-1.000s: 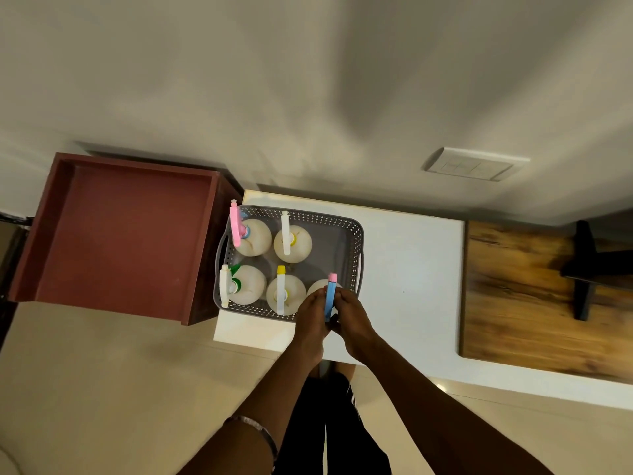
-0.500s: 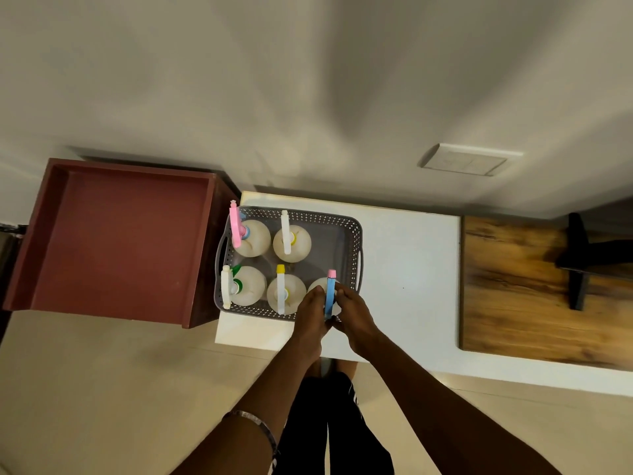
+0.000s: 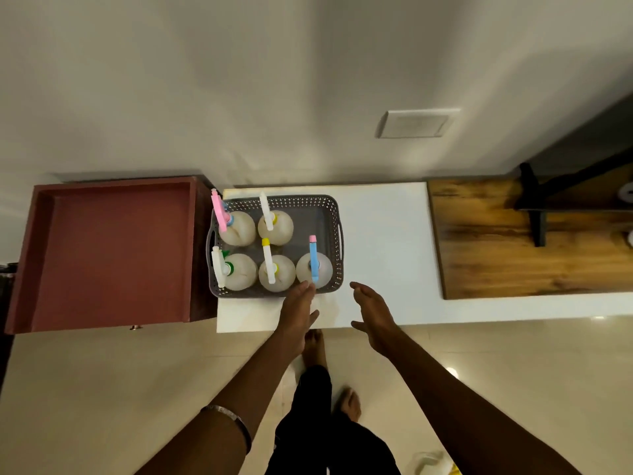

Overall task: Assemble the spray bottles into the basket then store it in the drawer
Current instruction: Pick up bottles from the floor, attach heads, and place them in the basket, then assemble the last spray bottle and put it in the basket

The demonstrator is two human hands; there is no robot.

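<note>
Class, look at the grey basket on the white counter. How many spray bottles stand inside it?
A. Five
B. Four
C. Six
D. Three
A: the grey basket holds five spray bottles, two in the far row, with pink and white heads, and three in the near row, with white-green, yellow-white and blue heads; the far right corner is bare.

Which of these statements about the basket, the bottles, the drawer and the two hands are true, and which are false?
1. Five spray bottles stand in the basket. True.
2. The left hand grips the blue-headed bottle. False: its fingers are straight, near the basket's front edge.
3. The drawer is open. True.
4. The right hand holds a bottle. False: it is open, above the white counter.
5. The basket sits in the drawer. False: it is on the counter.
</note>
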